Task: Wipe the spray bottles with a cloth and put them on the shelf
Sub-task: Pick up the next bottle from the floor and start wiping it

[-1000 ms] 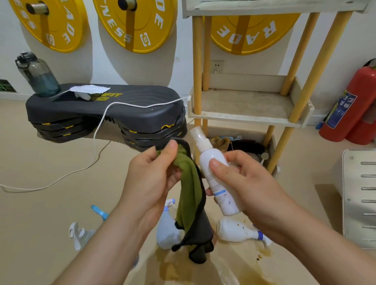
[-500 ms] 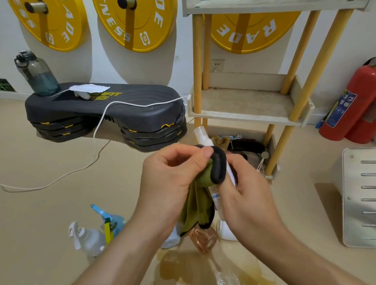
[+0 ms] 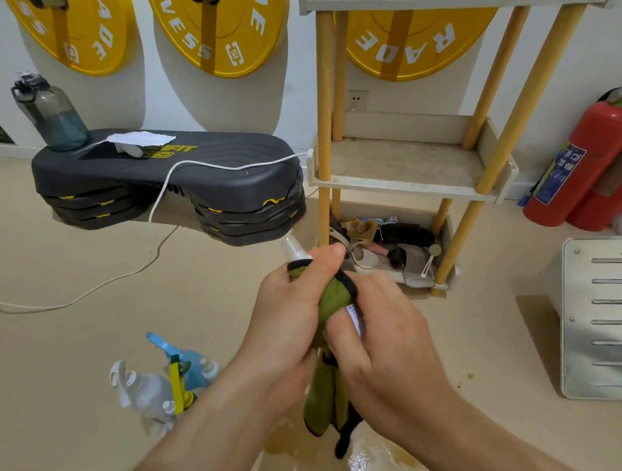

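Observation:
My left hand [image 3: 290, 314] grips a green cloth with black edging [image 3: 330, 367] and wraps it round a white spray bottle [image 3: 293, 249], of which only the clear cap and a bit of label show. My right hand [image 3: 386, 345] holds the bottle's lower body from the right, mostly hidden under cloth and fingers. The cloth's loose end hangs down between my wrists. Two more spray bottles lie on the floor at lower left: a clear one [image 3: 143, 392] and a blue one [image 3: 192, 366]. The wooden shelf [image 3: 407, 186] stands just beyond my hands, its middle tier bare.
A black step platform [image 3: 167, 179] with a water bottle [image 3: 51, 114] and a white cable [image 3: 158, 204] sits left of the shelf. Red fire extinguishers [image 3: 591, 154] stand at right, a white slatted panel [image 3: 603, 315] nearer. A wet brownish puddle [image 3: 361, 460] spreads on the floor below my hands.
My left hand brought the cloth over to the bottle and now wraps it round the upper body. Both hands have closed together; the bottle is mostly covered.

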